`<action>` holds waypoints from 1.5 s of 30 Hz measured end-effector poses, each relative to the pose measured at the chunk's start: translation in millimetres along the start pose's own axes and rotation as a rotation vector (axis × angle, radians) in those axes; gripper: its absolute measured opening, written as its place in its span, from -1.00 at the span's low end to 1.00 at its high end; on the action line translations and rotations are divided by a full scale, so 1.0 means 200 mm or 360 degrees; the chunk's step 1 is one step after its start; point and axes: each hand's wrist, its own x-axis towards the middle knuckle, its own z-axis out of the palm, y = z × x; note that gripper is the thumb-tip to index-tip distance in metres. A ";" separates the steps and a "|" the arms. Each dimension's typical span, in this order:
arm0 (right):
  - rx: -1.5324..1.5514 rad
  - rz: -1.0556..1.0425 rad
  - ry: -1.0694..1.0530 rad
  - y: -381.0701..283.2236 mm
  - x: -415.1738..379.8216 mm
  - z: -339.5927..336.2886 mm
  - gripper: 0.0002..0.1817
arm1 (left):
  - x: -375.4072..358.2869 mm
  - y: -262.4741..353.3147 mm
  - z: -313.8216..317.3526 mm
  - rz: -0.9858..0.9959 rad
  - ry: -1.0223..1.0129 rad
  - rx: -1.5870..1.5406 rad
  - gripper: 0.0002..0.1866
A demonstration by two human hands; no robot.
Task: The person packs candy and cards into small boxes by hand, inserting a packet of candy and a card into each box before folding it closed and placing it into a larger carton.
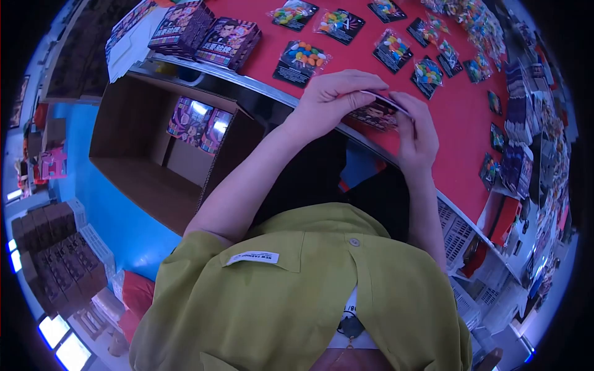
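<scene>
A small printed box (377, 116) with a cartoon picture is held between my hands at the front edge of the red table (455, 151). My left hand (337, 99) curls over its left end and top, fingers bent along the edge. From the right, my right hand (416, 127) grips the other end, with fingertips at the upper edge. Part of the box is covered by my fingers. Just beyond my hands lie black cards with small bags of colourful candies, such as one candy bag (302, 60) and another candy bag (428, 73).
An open cardboard carton (133, 133) stands left of my lap, with printed boxes (198, 123) inside. Stacked printed boxes (228, 40) sit at the table's left corner. Dark card stacks (516, 164) line the right side, and a heap of candy bags (479, 28) lies at the far right.
</scene>
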 end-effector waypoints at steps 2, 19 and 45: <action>-0.0315 -0.0211 -0.0075 0.04 -0.02 -0.02 -0.67 | -0.01 -0.02 -0.06 0.0141 -0.0101 0.0408 -0.74; -0.0111 -0.0061 -0.0202 0.01 0.00 -0.09 -0.76 | 0.02 0.07 -0.04 0.0378 -0.0182 0.0913 -0.80; -0.0466 -0.0467 -0.0041 0.04 -0.05 -0.03 -0.59 | -0.13 0.05 0.07 0.0582 -0.0069 0.1448 -0.38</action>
